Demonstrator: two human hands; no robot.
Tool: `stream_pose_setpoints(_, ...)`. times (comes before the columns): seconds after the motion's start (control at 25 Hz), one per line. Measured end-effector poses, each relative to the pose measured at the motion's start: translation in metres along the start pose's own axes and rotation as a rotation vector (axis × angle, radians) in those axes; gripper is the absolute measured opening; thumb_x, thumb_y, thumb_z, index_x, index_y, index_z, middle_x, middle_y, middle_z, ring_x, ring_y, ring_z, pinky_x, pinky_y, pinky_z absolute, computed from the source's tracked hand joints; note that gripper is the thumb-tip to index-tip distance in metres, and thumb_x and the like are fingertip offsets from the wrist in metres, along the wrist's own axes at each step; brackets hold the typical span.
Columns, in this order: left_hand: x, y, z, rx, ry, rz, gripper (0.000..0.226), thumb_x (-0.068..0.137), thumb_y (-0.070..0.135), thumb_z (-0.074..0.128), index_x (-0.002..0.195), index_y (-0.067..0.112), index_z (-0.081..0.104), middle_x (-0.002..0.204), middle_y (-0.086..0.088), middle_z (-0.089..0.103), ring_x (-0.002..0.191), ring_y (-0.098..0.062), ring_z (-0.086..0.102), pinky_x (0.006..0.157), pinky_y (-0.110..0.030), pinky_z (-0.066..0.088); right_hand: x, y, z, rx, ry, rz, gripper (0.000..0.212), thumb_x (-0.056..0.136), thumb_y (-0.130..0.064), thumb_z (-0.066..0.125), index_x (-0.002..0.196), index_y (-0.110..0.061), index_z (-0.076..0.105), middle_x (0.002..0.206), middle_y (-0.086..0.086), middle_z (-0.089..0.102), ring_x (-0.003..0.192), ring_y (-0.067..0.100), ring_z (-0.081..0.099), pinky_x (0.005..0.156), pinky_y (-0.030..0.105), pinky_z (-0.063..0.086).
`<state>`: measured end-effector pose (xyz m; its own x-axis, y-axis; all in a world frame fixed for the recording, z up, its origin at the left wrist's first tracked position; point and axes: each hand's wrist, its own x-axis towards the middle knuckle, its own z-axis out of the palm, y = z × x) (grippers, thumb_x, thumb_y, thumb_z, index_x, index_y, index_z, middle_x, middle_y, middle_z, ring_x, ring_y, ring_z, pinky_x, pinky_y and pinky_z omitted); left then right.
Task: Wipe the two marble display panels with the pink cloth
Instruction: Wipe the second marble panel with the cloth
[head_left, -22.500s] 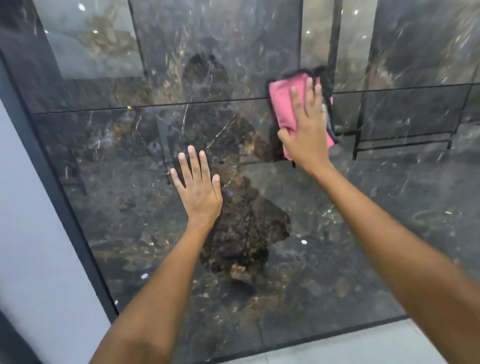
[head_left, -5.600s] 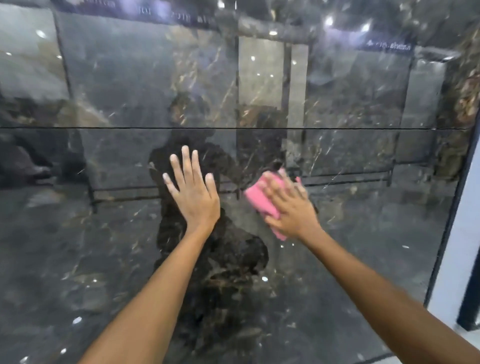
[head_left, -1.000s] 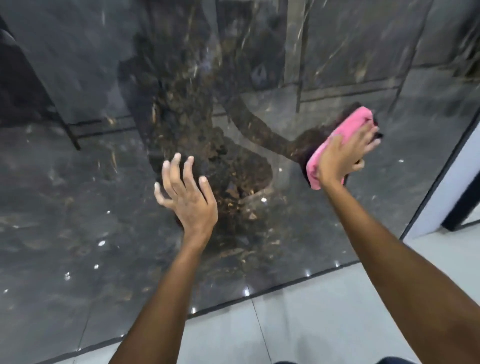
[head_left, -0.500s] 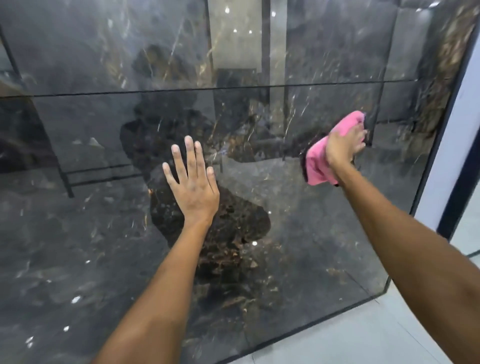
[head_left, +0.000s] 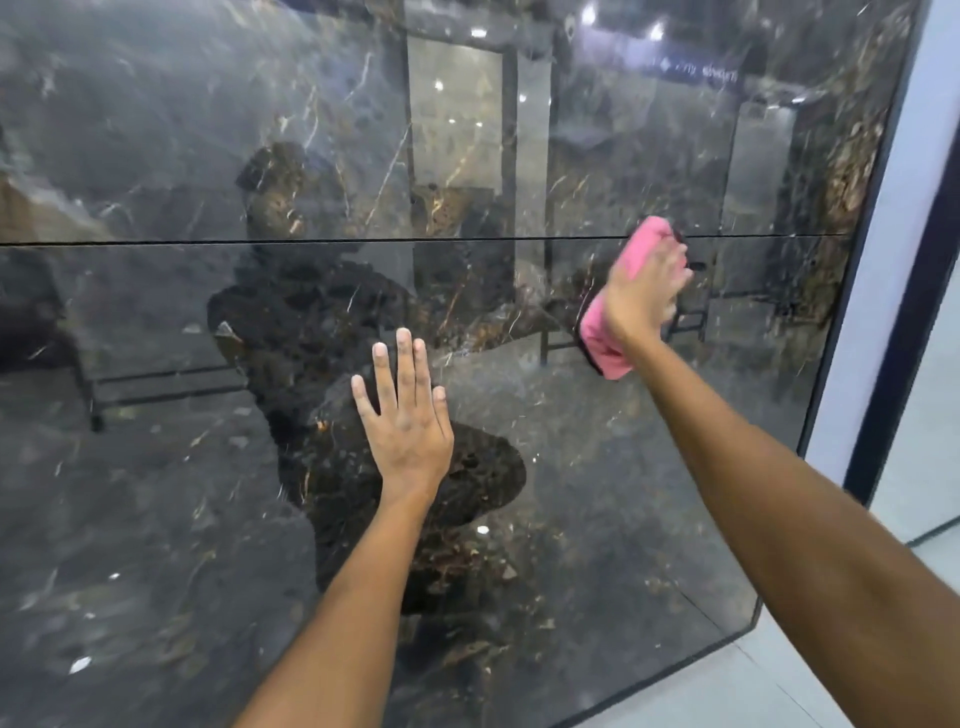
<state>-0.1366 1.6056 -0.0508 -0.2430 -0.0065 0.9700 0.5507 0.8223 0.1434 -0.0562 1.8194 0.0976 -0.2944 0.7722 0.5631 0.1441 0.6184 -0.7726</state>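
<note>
Two glossy dark marble panels stand one above the other, split by a thin horizontal seam. The lower panel (head_left: 156, 493) fills most of the view; the upper panel (head_left: 182, 130) sits above the seam. My left hand (head_left: 405, 421) lies flat on the lower panel with fingers straight and spread. My right hand (head_left: 644, 291) presses the pink cloth (head_left: 602, 338) against the lower panel just below the seam, towards the right. The hand is blurred; its fingers cover the cloth's upper half.
A dark frame edge (head_left: 852, 332) and a white wall strip (head_left: 893, 291) border the panels on the right. Pale floor tiles (head_left: 727, 691) lie below the panel's bottom edge. The marble mirrors a room with lights and furniture.
My right hand has slid the cloth up to the seam between the panels. The view has tilted upwards, showing more of the upper panel. My left hand stays flat on the lower panel.
</note>
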Motion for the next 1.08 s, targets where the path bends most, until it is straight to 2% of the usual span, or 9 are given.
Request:
stream_pose_setpoints(0.2,0.002,0.02,0.001,-0.022,0.034,-0.148,0.059,0.103,0.026,0.03,0.156,0.015,0.007,0.163,0.005,-0.006,0.15,-0.019,-0.009,0.12,-0.049,-0.005,-0.075,0.004,0.029,-0.285,-0.227,-1.077,0.081,0.084,-0.029,0.042,0.156,-0.019,0.007,0.163,0.006,-0.002,0.148,0.024,-0.011,0.117,0.053,0.004)
stream_pose_setpoints(0.28,0.005,0.032,0.001,-0.101,0.03,-0.231,0.059,0.1,0.021,0.036,0.155,0.013,0.016,0.164,0.0,0.005,0.151,-0.023,-0.005,0.118,-0.048,-0.01,-0.021,0.018,0.011,-0.296,-0.189,-0.925,0.078,0.087,-0.03,0.041,0.156,-0.02,0.005,0.164,0.007,-0.002,0.149,0.024,-0.01,0.12,0.054,0.008)
stream_pose_setpoints(0.44,0.017,0.074,0.009,-0.21,0.02,-0.258,0.056,0.099,0.02,0.038,0.152,0.009,0.023,0.163,-0.011,0.011,0.15,-0.028,0.003,0.117,-0.046,-0.012,0.02,0.049,-0.002,-0.085,-0.07,-0.221,0.077,0.094,-0.024,0.047,0.156,-0.013,0.003,0.163,0.009,-0.002,0.15,0.03,-0.005,0.119,0.055,0.013)
stream_pose_setpoints(0.52,0.022,0.095,0.021,-0.194,0.017,-0.265,0.058,0.099,0.021,0.038,0.153,0.008,0.021,0.163,-0.012,0.012,0.15,-0.03,0.004,0.118,-0.049,-0.008,-0.015,0.07,0.013,-0.097,-0.099,-0.492,0.083,0.088,-0.023,0.054,0.156,-0.017,0.007,0.163,0.009,0.006,0.15,0.024,-0.005,0.117,0.049,0.005)
stream_pose_setpoints(0.64,0.019,0.111,0.042,-0.078,0.058,-0.318,0.059,0.101,0.024,0.038,0.154,0.007,0.018,0.162,-0.013,0.015,0.149,-0.034,0.009,0.118,-0.056,0.003,-0.003,0.122,0.004,-0.386,-0.146,-1.372,0.082,0.076,-0.041,0.05,0.151,-0.022,0.023,0.158,0.006,0.029,0.147,0.024,0.018,0.111,0.044,0.017)
stream_pose_setpoints(0.68,0.017,0.109,0.046,-0.03,0.066,-0.308,0.058,0.102,0.025,0.036,0.154,0.007,0.018,0.162,-0.013,0.016,0.149,-0.035,0.011,0.118,-0.056,0.005,0.031,0.124,-0.002,-0.409,-0.047,-1.38,0.083,0.074,-0.043,0.05,0.151,-0.022,0.026,0.156,0.007,0.032,0.146,0.027,0.023,0.111,0.044,0.017)
stream_pose_setpoints(0.84,0.013,0.113,0.052,0.06,0.123,-0.321,0.057,0.102,0.024,0.033,0.154,0.007,0.019,0.162,-0.012,0.017,0.149,-0.033,0.01,0.119,-0.05,0.001,0.132,0.098,-0.023,-0.038,0.065,-0.776,0.08,0.076,-0.035,0.052,0.15,-0.012,0.034,0.158,0.01,0.028,0.146,0.037,0.018,0.117,0.049,0.012)
stream_pose_setpoints(1.0,0.012,0.116,0.053,0.117,0.136,-0.337,0.056,0.101,0.024,0.03,0.153,0.004,0.022,0.161,-0.014,0.019,0.149,-0.033,0.011,0.12,-0.047,0.002,0.073,0.163,0.019,-0.142,-0.127,-1.739,0.079,0.071,-0.027,0.058,0.146,-0.011,0.038,0.152,0.013,0.039,0.142,0.035,0.026,0.121,0.046,0.005)
stream_pose_setpoints(1.08,0.011,0.116,0.053,0.133,0.132,-0.331,0.056,0.102,0.025,0.028,0.153,0.004,0.021,0.16,-0.016,0.02,0.149,-0.034,0.012,0.12,-0.05,0.004,0.082,0.18,0.017,-0.31,-0.256,-2.02,0.078,0.075,-0.032,0.057,0.148,-0.015,0.036,0.155,0.007,0.034,0.145,0.029,0.023,0.121,0.046,0.009)
